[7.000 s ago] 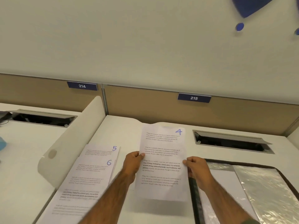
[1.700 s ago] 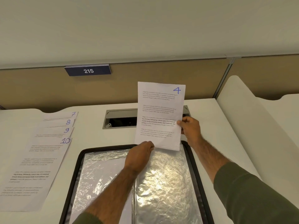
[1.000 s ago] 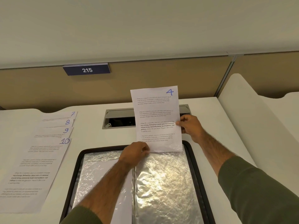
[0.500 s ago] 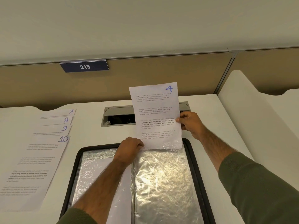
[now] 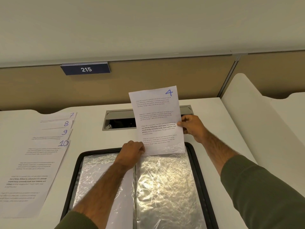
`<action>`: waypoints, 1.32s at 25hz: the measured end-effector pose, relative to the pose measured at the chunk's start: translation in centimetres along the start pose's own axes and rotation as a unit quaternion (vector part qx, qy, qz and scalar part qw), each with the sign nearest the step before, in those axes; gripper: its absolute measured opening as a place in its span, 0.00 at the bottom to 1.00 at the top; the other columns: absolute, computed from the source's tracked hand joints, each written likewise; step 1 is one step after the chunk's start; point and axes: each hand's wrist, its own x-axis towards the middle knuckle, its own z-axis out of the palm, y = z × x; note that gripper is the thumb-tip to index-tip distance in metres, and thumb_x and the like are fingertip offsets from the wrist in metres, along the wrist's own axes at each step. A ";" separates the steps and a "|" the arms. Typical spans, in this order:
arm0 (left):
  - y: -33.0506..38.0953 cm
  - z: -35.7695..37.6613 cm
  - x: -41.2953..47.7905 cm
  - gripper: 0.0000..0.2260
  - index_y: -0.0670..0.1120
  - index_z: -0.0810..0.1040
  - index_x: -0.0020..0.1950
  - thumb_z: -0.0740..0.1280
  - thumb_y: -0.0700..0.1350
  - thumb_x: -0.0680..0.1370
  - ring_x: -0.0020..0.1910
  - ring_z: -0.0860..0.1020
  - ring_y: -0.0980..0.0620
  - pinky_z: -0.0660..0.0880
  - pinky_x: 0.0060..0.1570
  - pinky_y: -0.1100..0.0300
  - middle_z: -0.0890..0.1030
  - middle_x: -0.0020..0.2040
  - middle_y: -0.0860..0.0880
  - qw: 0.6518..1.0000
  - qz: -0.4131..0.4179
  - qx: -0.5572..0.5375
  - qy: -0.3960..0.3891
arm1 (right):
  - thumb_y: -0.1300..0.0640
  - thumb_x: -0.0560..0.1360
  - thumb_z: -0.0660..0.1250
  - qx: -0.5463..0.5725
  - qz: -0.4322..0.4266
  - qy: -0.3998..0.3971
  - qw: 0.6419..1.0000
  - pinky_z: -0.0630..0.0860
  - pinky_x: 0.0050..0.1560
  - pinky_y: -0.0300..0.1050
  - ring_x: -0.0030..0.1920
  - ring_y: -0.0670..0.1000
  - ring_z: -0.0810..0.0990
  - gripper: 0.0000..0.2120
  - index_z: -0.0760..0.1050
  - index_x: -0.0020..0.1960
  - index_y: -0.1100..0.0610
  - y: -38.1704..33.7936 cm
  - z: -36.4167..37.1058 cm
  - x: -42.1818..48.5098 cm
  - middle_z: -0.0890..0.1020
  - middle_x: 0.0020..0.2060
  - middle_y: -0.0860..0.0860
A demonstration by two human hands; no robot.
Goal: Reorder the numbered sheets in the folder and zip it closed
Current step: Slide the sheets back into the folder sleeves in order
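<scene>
Right hand (image 5: 192, 128) pinching sheet 4 (image 5: 156, 119) at its right edge, left hand (image 5: 132, 152) gripping plastic sleeve (image 5: 165, 179) at its top, sheet's bottom sitting inside it, folder (image 5: 197, 171) lying open on tabletop (image 5: 92, 134).

Sheet 4 (image 5: 156, 119), printed with text and numbered in blue ink, stands upright and slightly tilted at the far edge of the open black folder (image 5: 197, 171), its bottom edge just inside a crinkled clear sleeve (image 5: 165, 179). Sheets 7 to 10 (image 5: 33, 162) lie fanned face up on the worktop (image 5: 92, 139) left of the folder, 10 on top.
</scene>
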 end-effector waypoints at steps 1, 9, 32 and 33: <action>-0.2 0.0 0.1 0.06 0.50 0.79 0.49 0.64 0.42 0.81 0.47 0.76 0.51 0.76 0.51 0.53 0.80 0.47 0.51 1.000 -0.001 -0.005 -0.003 | 0.66 0.78 0.69 -0.003 -0.001 0.001 1.000 0.84 0.43 0.49 0.46 0.55 0.87 0.05 0.77 0.52 0.67 -0.1 0.0 0.0 0.86 0.49 0.57; -0.6 1.6 0.1 0.11 0.50 0.76 0.65 0.65 0.43 0.82 0.56 0.76 0.53 0.76 0.56 0.57 0.77 0.60 0.53 0.979 -0.076 -0.152 0.111 | 0.65 0.77 0.70 -0.027 0.031 -0.042 0.998 0.84 0.44 0.49 0.49 0.56 0.87 0.03 0.77 0.48 0.63 0.4 0.3 -0.4 0.86 0.49 0.57; -0.9 -0.5 3.8 0.24 0.53 0.65 0.77 0.66 0.42 0.82 0.59 0.77 0.47 0.80 0.59 0.49 0.75 0.62 0.50 0.944 -0.182 -0.268 0.063 | 0.66 0.76 0.72 -0.209 0.072 -0.048 0.974 0.84 0.51 0.53 0.50 0.58 0.85 0.10 0.71 0.41 0.61 2.1 1.4 -1.1 0.84 0.51 0.58; -1.1 -0.4 3.9 0.23 0.54 0.66 0.77 0.65 0.42 0.82 0.63 0.76 0.46 0.78 0.62 0.47 0.75 0.65 0.50 0.956 -0.168 -0.233 0.059 | 0.66 0.75 0.72 -0.236 0.080 -0.065 0.966 0.84 0.51 0.53 0.50 0.58 0.84 0.10 0.71 0.41 0.61 2.4 1.0 -1.0 0.84 0.52 0.60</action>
